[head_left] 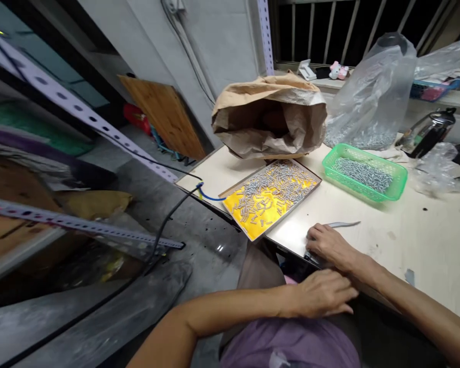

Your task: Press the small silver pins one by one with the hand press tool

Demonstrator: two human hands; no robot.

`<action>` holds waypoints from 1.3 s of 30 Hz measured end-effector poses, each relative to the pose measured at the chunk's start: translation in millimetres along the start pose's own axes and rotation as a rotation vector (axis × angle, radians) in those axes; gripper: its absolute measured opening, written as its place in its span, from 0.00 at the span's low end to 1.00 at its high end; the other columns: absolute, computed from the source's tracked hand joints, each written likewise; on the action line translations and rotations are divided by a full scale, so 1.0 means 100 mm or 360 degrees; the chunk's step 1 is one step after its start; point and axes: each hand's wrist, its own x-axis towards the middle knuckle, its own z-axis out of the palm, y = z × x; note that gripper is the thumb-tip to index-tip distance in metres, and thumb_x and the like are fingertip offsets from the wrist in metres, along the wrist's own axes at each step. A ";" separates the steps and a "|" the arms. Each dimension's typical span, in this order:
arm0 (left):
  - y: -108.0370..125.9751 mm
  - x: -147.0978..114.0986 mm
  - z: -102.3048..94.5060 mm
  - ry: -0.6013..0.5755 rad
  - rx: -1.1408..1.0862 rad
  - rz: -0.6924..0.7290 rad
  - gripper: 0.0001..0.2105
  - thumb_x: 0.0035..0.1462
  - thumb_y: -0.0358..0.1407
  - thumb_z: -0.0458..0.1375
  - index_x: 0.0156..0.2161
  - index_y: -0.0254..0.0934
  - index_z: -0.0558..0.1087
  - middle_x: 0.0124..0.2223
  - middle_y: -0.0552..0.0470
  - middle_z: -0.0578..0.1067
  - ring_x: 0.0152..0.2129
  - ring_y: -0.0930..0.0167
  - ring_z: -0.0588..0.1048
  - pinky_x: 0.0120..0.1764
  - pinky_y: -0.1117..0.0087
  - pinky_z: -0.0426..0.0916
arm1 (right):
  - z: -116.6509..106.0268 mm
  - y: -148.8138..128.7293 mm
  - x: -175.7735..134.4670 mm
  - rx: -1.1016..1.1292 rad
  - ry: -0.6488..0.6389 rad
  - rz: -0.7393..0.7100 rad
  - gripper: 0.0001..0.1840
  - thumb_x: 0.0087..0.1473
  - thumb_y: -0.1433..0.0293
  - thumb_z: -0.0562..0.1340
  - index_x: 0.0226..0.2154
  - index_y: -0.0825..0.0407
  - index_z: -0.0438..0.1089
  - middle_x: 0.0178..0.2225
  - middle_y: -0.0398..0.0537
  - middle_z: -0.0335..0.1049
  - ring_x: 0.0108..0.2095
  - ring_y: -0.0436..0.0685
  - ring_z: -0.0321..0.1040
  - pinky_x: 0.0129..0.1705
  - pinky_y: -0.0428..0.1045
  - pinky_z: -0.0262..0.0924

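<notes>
My right hand (329, 246) rests at the front edge of the table, its fingers curled down over a small dark and metallic piece (312, 257) that is mostly hidden. Nearer my body, my left hand (322, 294) hovers over my lap with loosely bent fingers apart and nothing visible in it. Beyond the right hand lies a thin grey blade-like strip (344, 224). A shallow tray (252, 237) with a bright yellow lining holds many small metal pins or screws (279, 181). To its right, a green plastic basket (398, 191) contains more silvery screws (362, 174).
An open brown paper bag (268, 117) stands behind the tray. A clear plastic bag (371, 97) of metal pieces and a glass kettle (429, 130) are at the back right. A black cable (163, 225) with a blue wire runs from the left to the tray, past a perforated metal post (88, 115).
</notes>
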 end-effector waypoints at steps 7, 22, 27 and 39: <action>-0.66 -0.59 -0.89 0.0457 0.0358 -0.0811 0.11 0.63 0.31 0.48 0.37 0.34 0.73 0.34 0.47 0.74 0.33 0.69 0.70 0.38 0.68 0.66 | 0.21 0.06 -0.06 0.0299 0.0613 -0.0250 0.10 0.61 0.74 0.51 0.34 0.52 0.67 0.31 0.48 0.69 0.33 0.54 0.63 0.35 0.50 0.58; -1.51 -0.54 -1.20 -0.0052 0.0518 -0.1619 0.11 0.58 0.31 0.50 0.29 0.34 0.72 0.34 0.44 0.73 0.37 0.64 0.69 0.40 0.66 0.62 | -0.87 1.48 -0.40 -0.0134 0.1198 0.1087 0.20 0.57 0.64 0.55 0.49 0.55 0.67 0.40 0.59 0.72 0.40 0.65 0.70 0.42 0.60 0.65; -1.25 -0.39 -1.33 0.0164 -0.0069 -0.1663 0.09 0.54 0.35 0.52 0.30 0.35 0.74 0.31 0.50 0.75 0.30 0.69 0.71 0.35 0.71 0.63 | -0.50 0.98 -0.56 0.0005 0.1043 0.0940 0.21 0.61 0.65 0.48 0.54 0.52 0.63 0.41 0.56 0.70 0.39 0.61 0.69 0.39 0.56 0.65; -0.70 -0.05 -0.70 -0.0233 -0.1149 -0.1960 0.12 0.45 0.40 0.59 0.27 0.30 0.76 0.19 0.57 0.68 0.17 0.78 0.61 0.21 0.78 0.53 | 0.33 -0.24 -0.90 0.0309 0.0485 0.0779 0.16 0.63 0.68 0.46 0.45 0.50 0.67 0.33 0.49 0.66 0.29 0.53 0.66 0.30 0.48 0.63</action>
